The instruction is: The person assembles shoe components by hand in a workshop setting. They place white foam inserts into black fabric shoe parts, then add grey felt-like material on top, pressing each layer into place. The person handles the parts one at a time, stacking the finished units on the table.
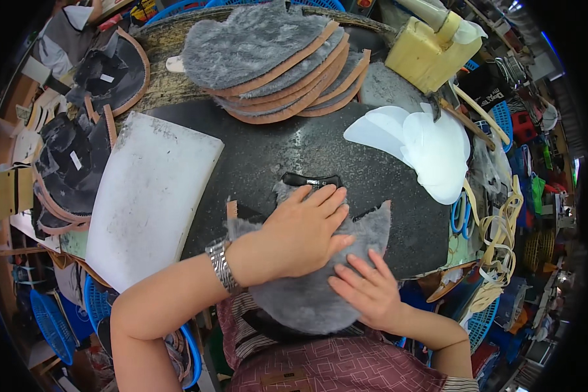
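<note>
A grey fur piece (307,304) with a rounded near end lies over the near edge of the black work surface, with brown-edged corners at its far side. My left hand (300,232) rests flat on its upper middle, fingers stretched forward and a metal watch on the wrist. Just past those fingertips a shiny black curved strip (312,179) shows at the fur's far end. On the fur's right part lies my right hand (371,291), its fingers extended and slightly apart. Neither hand grips anything that I can see.
A stack of brown-edged grey fur pieces (261,59) stands at the back. White curved sheets (438,153) lie right, below a yellowish container (428,55). At left are a thick white board (153,189) and black lined pieces (72,170). Blue-handled scissors (462,215) hang at the right edge.
</note>
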